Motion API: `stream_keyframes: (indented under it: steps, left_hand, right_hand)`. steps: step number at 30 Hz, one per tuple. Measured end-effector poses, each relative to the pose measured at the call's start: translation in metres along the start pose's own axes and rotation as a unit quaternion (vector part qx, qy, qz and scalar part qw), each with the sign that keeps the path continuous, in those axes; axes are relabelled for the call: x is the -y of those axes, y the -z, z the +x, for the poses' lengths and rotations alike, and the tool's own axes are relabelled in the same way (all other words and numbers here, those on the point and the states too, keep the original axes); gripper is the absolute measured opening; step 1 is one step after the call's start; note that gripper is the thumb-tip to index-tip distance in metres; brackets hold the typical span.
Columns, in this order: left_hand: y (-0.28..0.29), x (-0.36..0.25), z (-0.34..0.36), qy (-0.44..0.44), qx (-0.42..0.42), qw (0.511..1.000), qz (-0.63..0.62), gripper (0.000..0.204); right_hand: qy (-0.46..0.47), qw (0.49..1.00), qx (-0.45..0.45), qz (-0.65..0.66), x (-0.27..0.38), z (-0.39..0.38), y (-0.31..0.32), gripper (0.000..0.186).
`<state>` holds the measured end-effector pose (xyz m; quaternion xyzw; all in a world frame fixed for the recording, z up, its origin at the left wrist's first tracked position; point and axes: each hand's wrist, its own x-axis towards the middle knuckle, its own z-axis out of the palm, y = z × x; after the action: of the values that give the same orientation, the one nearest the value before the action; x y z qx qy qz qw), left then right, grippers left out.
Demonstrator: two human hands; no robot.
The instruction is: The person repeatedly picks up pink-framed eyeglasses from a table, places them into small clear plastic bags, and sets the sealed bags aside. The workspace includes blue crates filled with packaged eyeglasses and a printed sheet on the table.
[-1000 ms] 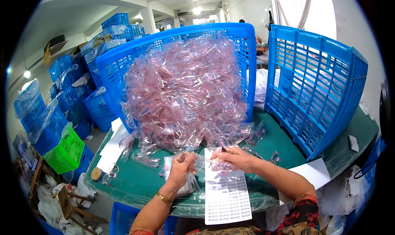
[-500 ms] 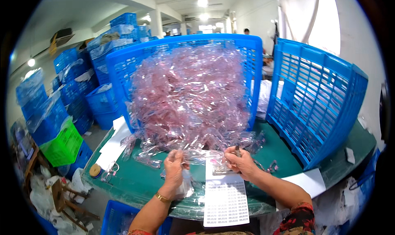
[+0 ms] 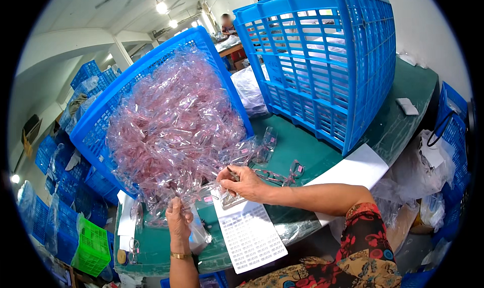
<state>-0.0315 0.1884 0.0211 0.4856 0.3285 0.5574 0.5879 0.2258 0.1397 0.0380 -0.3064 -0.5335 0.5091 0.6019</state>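
Note:
My left hand (image 3: 179, 220), with a gold band at the wrist, is closed on one end of a clear plastic sleeve (image 3: 201, 192). At the sleeve's other end my right hand (image 3: 245, 183) has its fingers pinched together, with a dark pen-like stick (image 3: 232, 174) between them. Under the right hand lies a small metallic-edged item (image 3: 233, 202), mostly covered, on a white sheet of printed labels (image 3: 249, 235). Just beyond the hands rises a big heap of pinkish glasses in clear sleeves (image 3: 176, 116), spilling from a tipped blue crate (image 3: 85, 129).
A second blue crate (image 3: 307, 71) stands on its side at the right of the green table (image 3: 287, 137). Loose glasses (image 3: 295, 172) lie right of my hand. White paper (image 3: 348, 172) rests along the near edge. Stacked blue crates and a green crate (image 3: 93, 247) stand at left; a person (image 3: 228, 26) is far off.
My view has turned right and tilted, so the heap and both hands now appear further left. Both hands keep their hold on the sleeve above the label sheet.

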Motion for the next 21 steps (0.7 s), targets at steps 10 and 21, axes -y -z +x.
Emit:
stream_keyframes:
  steps: [10, 21]
  left_hand:
    - [-0.003, -0.006, -0.003, -0.020, 0.018, 0.997, -0.074, 0.017]
    - [-0.013, -0.012, -0.009, -0.052, 0.004, 0.993, -0.104, 0.015]
  right_hand:
    - [-0.018, 0.999, -0.044, 0.016, -0.007, -0.002, 0.003, 0.013]
    - [-0.034, 0.999, -0.024, -0.021, -0.004, -0.005, 0.002, 0.010]
